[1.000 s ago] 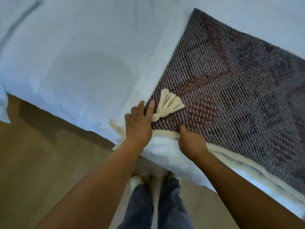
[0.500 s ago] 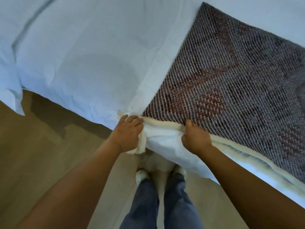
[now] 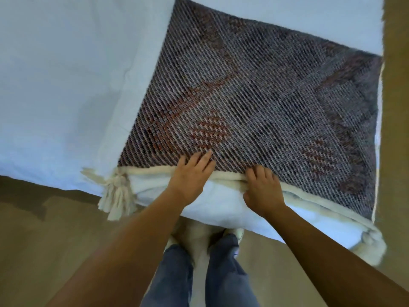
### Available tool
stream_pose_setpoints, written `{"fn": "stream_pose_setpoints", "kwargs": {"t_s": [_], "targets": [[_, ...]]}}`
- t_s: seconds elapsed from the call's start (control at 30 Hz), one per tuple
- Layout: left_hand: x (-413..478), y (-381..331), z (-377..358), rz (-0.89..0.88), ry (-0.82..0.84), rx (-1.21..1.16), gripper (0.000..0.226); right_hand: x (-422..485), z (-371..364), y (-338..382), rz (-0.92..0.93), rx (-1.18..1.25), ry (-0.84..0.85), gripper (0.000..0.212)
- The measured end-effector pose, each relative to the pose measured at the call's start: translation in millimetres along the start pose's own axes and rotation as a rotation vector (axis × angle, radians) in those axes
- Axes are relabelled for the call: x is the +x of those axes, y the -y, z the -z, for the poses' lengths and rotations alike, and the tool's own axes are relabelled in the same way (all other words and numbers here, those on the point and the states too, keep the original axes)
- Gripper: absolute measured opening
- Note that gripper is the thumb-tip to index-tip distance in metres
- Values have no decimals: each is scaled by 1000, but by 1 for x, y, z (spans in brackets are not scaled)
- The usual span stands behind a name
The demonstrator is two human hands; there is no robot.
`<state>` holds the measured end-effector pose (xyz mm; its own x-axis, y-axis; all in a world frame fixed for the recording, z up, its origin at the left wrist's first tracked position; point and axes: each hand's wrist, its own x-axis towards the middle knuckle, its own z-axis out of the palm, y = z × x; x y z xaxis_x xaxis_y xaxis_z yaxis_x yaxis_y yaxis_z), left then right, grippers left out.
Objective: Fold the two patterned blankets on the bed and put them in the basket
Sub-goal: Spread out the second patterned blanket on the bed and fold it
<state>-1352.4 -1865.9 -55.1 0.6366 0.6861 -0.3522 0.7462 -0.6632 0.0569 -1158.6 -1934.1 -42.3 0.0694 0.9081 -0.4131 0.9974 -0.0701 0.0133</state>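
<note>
Both on blanket (image 3: 254, 96), left grip (image 3: 190, 177), right grip (image 3: 263, 189)

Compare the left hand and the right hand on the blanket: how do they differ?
The left hand lies flat on the patterned blanket, fingers straight; the right hand curls its fingers over the cream edge. The left hand reaches onto the dark weave; the right hand sits at the border. Both touch the blanket's near side.

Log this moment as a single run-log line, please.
phase: folding | left hand: flat on blanket | right hand: grips cream hem | tassel: hangs off bed | basket: unseen
</note>
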Motion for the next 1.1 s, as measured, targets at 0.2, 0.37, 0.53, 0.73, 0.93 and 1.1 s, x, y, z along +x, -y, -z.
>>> {"fn": "stream_pose_setpoints", "kwargs": {"t_s": [0.2,0.37,0.53,0.73,0.93,1.1], "targets": [[27,-36,12,-100,-146,86,32,9,-5,-42,106,210,-112,23],[48,-44,8,-55,49,-129,24,2,0,-61,113,216,-88,16],[44,-47,11,-201,173,-49,31,-10,-1,-59,260,292,-106,24],[38,-53,8,-117,182,14,38,-19,-29,-62,150,377,83,30],[49,-109,11,-249,48,47,40,-49,-35,-106,-102,481,-185,29],[71,-153,17,-240,47,68,37,-68,-51,-149,-268,180,-143,43]]}}
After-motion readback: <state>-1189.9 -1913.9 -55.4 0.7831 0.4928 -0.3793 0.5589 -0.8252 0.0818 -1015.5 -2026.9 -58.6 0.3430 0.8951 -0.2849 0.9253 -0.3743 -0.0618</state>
